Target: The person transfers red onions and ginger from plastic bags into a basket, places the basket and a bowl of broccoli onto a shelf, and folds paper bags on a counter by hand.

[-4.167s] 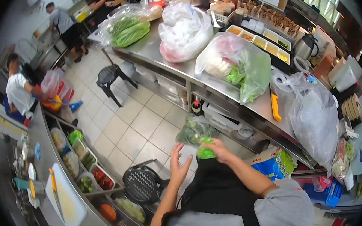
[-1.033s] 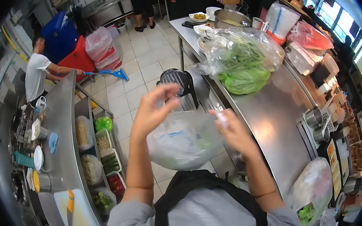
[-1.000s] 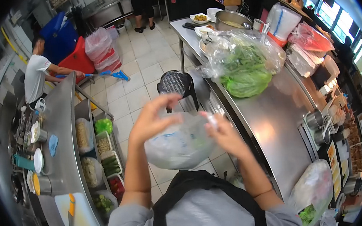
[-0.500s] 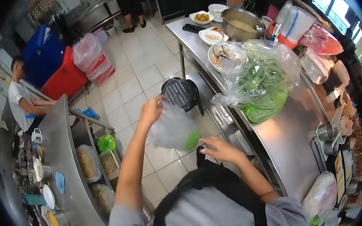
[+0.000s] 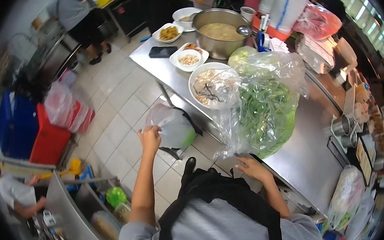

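Observation:
My left hand [image 5: 150,139] pinches the upper edge of a translucent plastic bag [image 5: 167,120]. The bag hangs over the tiled floor, and something green shows through its lower corner. Beside the steel table's near edge is my right hand [image 5: 253,168], fingers apart and holding nothing. Just above it on the table lies a large clear bag of leafy greens [image 5: 266,109], its loose end drooping over the edge. A white bowl [image 5: 212,85] with pale food sits against that bag, partly covered by its plastic.
The steel table [image 5: 297,170] carries a large pot [image 5: 221,33] with a ladle, a dish of nuts [image 5: 188,58], a plate of yellow food [image 5: 168,33] and a phone [image 5: 163,52]. A person [image 5: 17,190] works at the left counter. Red and blue bins [image 5: 47,137] stand behind.
My view has turned right toward the table. The plastic bag in my left hand now hangs closer to the table's side, and my right hand has moved away from it to the table edge.

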`<state>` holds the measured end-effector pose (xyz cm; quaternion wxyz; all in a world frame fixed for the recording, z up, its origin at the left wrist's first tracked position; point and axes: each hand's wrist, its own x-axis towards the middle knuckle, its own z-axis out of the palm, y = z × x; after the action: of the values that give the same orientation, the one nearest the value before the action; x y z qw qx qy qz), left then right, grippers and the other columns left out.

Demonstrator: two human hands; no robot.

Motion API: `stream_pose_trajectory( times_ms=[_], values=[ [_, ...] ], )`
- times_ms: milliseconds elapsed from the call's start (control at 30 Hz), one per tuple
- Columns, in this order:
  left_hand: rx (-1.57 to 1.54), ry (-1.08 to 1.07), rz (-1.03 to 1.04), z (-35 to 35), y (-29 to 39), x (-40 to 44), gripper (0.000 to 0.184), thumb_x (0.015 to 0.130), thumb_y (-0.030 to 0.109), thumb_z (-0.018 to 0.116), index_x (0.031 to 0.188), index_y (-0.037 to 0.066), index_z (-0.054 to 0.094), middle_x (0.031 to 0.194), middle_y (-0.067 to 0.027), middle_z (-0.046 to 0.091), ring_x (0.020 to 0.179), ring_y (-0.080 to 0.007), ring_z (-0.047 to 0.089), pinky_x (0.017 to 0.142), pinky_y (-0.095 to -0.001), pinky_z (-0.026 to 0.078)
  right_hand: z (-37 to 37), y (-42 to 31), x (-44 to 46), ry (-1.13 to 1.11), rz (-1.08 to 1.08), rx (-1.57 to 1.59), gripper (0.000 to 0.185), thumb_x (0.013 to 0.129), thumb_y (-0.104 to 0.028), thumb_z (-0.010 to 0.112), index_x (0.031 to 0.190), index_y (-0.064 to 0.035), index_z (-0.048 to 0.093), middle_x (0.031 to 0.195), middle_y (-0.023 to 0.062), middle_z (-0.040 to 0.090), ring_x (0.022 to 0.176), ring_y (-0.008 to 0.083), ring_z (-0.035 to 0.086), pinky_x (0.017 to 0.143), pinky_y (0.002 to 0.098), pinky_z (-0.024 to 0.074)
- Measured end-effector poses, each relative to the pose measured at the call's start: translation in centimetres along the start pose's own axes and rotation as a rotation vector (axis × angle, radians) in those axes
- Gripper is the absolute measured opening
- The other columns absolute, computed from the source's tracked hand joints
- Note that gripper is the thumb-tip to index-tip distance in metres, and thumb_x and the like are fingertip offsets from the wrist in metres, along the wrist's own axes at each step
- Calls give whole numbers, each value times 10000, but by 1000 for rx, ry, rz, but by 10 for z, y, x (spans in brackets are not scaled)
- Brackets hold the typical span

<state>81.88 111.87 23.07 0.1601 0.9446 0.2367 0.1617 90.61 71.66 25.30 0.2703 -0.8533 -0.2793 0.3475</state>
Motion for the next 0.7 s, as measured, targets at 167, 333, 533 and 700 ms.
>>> stream_pose_trajectory(
  times_ms=[167, 333, 533, 700],
  values=[
    [180, -460, -150, 90, -88, 23, 184, 686, 27, 553, 770, 154, 657, 821, -74, 619, 926, -247, 587, 959, -600, 281, -62, -87, -46, -123, 352, 163, 340, 867, -320, 569, 933, 6, 640, 906, 133, 635, 865, 242, 600, 790, 311, 457],
    [-71, -338, -146, 97, -120, 43, 260, 732, 130, 606, 992, 143, 602, 1275, -225, 392, 1179, -381, 403, 968, -593, 278, -114, -170, -53, 714, -114, 206, 376, 717, -247, 715, 1056, -111, 628, 1049, 112, 607, 1016, 270, 561, 919, 385, 400],
    [-205, -104, -188, 95, -117, 52, 634, 731, 151, 639, 1302, 125, 364, 1351, -278, 257, 1236, -418, 325, 985, -591, 241, -118, -188, 76, 698, -133, -702, 551, 644, -259, 736, 1168, -203, 575, 1132, 92, 543, 1163, 290, 436, 1030, 584, 178],
    [-54, 2, -179, 89, -114, 58, 643, 727, 126, 629, 1306, 104, 351, 1362, -259, 247, 1242, -409, 319, 993, -591, 222, -131, -96, 55, 674, 515, -743, 386, 665, -197, 691, 1046, -182, 635, 958, 78, 576, 1042, 267, 481, 1028, 581, 198]
  ],
)
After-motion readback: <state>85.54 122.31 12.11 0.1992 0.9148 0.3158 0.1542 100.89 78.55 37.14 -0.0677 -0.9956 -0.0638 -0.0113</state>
